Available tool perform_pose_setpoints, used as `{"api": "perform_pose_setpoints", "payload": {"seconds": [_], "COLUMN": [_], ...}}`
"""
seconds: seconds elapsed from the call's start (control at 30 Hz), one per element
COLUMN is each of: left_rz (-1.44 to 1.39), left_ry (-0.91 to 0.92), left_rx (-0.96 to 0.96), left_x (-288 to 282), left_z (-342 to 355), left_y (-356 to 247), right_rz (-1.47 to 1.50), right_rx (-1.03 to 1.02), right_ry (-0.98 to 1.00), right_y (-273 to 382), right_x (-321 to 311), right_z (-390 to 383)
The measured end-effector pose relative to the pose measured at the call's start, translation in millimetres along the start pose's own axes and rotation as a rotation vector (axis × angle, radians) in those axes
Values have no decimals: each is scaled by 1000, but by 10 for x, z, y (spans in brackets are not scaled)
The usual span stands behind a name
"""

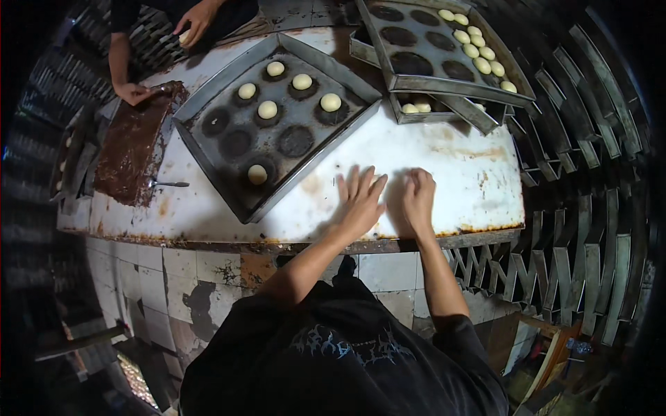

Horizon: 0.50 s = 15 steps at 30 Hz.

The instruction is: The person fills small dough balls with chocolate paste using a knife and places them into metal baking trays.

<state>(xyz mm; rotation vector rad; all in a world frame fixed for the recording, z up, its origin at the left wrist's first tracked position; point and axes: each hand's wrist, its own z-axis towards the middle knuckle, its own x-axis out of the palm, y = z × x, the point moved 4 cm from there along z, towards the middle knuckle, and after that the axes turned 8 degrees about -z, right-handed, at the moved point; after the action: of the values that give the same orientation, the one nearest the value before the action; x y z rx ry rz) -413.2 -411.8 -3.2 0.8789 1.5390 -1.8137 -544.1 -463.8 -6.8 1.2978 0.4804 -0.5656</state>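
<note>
My left hand (361, 203) lies palm down on the white tabletop (472, 201), its fingers stretched and spread. Whatever is under that palm is hidden. Just to its right, my right hand (418, 199) rests on the same surface with its fingers curled in; I cannot see what they hold, if anything. Left of both hands sits a square metal tray (305, 172), turned at an angle. Several pale dough balls stand apart in it on dark round marks, the nearest dough ball (257, 174) toward its front corner.
Stacked trays (451, 89) at the back right hold more dough balls (479, 50). At left a dark brown paste (128, 156) is spread out, with a metal utensil (170, 184) by it. Another person's hands (201, 19) work beyond; one holds a pale piece. Metal racks (583, 243) line the right.
</note>
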Motion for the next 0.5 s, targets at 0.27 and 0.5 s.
{"api": "perform_pose_setpoints", "payload": {"seconds": [0.27, 0.5], "left_rz": [-494, -686], "left_ry": [-284, -156], "left_rx": [-227, -205], "left_x": [-892, -1432], "left_z": [-1525, -1909], "left_y": [679, 1267], "right_rz": [-83, -313], "right_rx": [-290, -56], "right_ry": [218, -207], "right_y": [446, 253], "right_x": [516, 798], "right_z": [-543, 310]}}
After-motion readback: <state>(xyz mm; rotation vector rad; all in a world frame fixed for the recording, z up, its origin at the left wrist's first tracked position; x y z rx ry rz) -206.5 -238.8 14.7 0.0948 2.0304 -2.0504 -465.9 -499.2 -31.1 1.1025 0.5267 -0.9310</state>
